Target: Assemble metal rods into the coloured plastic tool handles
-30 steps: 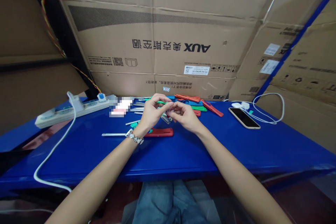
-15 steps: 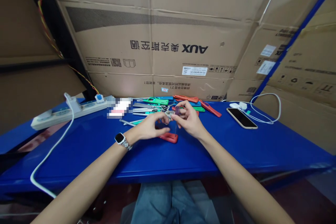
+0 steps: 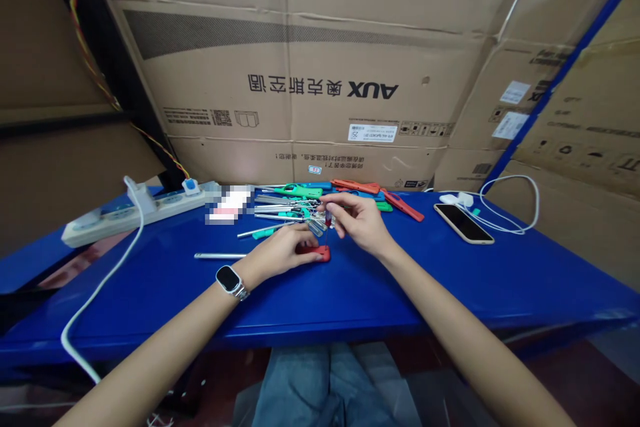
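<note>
Head view, near to far. Jeans (image 3: 320, 383) at bottom centre, under the front edge of the blue table (image 3: 400, 293). Watch (image 3: 229, 278) on left wrist. Left hand (image 3: 280, 253) lies palm down at centre frame, fingers loosely curled over a red handle (image 3: 321, 253), pressing it to the table. Handle lies flat, long axis left-right; only its right end shows past the fingertips. Right hand (image 3: 361, 221) is raised just behind and right of it, thumb and forefinger pinched narrow on a small part (image 3: 329, 217), other fingers half curled. Part is too small to tell its shape or direction. Thin metal rod (image 3: 220, 255) lies left-right, left of the left hand. Behind the hands, a pile of green, red and blue handles (image 3: 300, 192). Phone (image 3: 463, 223) with white cable (image 3: 520, 230) at right, power strip (image 3: 120, 213) at left. Cardboard boxes (image 3: 310, 47) at back.
</note>
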{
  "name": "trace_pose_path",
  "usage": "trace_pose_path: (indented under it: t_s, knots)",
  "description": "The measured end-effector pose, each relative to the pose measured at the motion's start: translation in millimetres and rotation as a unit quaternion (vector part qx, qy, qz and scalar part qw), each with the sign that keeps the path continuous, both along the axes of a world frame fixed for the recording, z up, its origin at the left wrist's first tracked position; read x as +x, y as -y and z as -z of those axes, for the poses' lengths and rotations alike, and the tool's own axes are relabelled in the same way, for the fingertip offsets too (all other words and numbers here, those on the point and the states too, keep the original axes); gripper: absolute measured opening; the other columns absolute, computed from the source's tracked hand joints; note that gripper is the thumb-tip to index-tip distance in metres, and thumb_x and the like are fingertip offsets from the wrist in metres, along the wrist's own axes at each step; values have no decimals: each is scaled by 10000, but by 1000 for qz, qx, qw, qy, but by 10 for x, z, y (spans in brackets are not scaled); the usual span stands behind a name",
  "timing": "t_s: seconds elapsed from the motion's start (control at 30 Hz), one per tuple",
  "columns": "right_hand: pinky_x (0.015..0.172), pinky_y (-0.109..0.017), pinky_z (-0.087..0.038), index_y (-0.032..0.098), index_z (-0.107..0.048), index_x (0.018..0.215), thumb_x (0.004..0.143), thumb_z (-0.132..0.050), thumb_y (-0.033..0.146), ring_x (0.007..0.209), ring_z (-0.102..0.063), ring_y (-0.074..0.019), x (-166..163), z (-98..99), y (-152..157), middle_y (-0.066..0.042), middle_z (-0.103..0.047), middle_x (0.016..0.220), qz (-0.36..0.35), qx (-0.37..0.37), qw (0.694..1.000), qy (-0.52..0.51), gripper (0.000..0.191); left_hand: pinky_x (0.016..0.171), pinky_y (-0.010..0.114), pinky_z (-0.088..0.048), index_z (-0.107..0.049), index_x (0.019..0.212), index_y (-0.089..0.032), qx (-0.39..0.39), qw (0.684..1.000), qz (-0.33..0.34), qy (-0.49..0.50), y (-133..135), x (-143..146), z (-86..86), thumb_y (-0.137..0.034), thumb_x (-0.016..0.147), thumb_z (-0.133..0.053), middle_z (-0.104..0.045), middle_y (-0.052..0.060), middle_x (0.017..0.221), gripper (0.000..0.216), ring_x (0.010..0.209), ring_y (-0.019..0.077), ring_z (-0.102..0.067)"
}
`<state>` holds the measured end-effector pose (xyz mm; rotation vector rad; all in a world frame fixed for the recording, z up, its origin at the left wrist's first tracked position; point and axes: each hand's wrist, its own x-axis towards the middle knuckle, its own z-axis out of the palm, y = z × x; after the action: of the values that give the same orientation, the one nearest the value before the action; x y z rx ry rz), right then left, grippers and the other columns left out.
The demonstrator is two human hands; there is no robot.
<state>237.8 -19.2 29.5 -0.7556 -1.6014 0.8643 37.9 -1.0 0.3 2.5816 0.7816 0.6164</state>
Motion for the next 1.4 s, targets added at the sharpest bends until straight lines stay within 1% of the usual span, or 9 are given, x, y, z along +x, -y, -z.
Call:
trace_pose_path:
  t_s: [0.13,0.3,0.53,0.63,0.7,0.83,1.07,1.2,1.4]
  knots:
    - [369,-197,-380,178,-605,820,729,-786,462,384,-514,-73,-82,-61,-177,33,-628,625,6,-35,999,-10,349,658,274,-401,-689,843,-169,-31,999,-11,5,-30,-21,13,-519,898,-630,-655,32,817,360,723,169,-573]
    - [287,-186,-290,229,-416,779,717,-789,494,304,-459,-62,-198,-76,-238,42,-675,654,7,-48,999,-19,462,616,271,-372,-638,810,-167,-24,999,-47,13,-45,-55,22,-579,903,-584,-644,28,806,426,689,159,-546]
    - [340,-176,-346,183,-621,911,792,-652,615,378,-487,-35,-164,-59,-199,13,-684,764,-34,-57,997,-48,450,583,262,-353,-604,773,-170,-62,997,-39,34,-74,-80,65,-581,898,-584,-616,10,748,430,650,148,-519]
    - [339,-178,-337,168,-618,832,744,-723,586,373,-486,-52,-138,-80,-201,29,-640,616,-33,-68,997,-33,440,586,260,-354,-604,767,-168,-70,996,-38,41,-76,-74,67,-582,890,-595,-614,8,748,432,658,149,-519]
    - [322,-177,-311,181,-549,761,704,-774,557,348,-479,-60,-157,-89,-207,44,-611,547,-16,-72,997,-36,443,589,259,-356,-607,769,-166,-75,996,-38,44,-73,-72,65,-581,884,-603,-616,7,747,430,660,149,-521]
    - [277,-183,-249,231,-358,725,640,-829,537,277,-411,-44,-246,-64,-222,25,-692,642,1,-82,994,-79,567,584,259,-357,-612,776,-166,-84,994,-48,47,-65,-72,65,-593,872,-611,-622,10,753,438,652,147,-522]
    - [349,-186,-284,169,-606,876,789,-663,604,360,-394,-21,-169,-44,-151,0,-682,733,-52,-68,994,-72,447,589,262,-362,-614,795,-164,-82,995,-51,38,-78,-73,74,-593,876,-608,-633,18,766,437,663,149,-529]
    - [370,-195,-317,158,-632,803,746,-722,572,406,-418,-30,-119,-80,-137,-34,-714,805,-54,-77,994,-50,427,585,263,-362,-616,792,-164,-86,994,-50,40,-83,-73,81,-594,875,-605,-630,14,757,438,658,150,-525]
    - [311,-203,-264,229,-373,698,655,-808,541,315,-393,-46,-245,-84,-219,6,-704,678,5,-68,995,-67,537,597,264,-380,-622,785,-165,-84,994,-55,47,-68,-70,69,-570,868,-619,-642,20,766,414,669,155,-536]
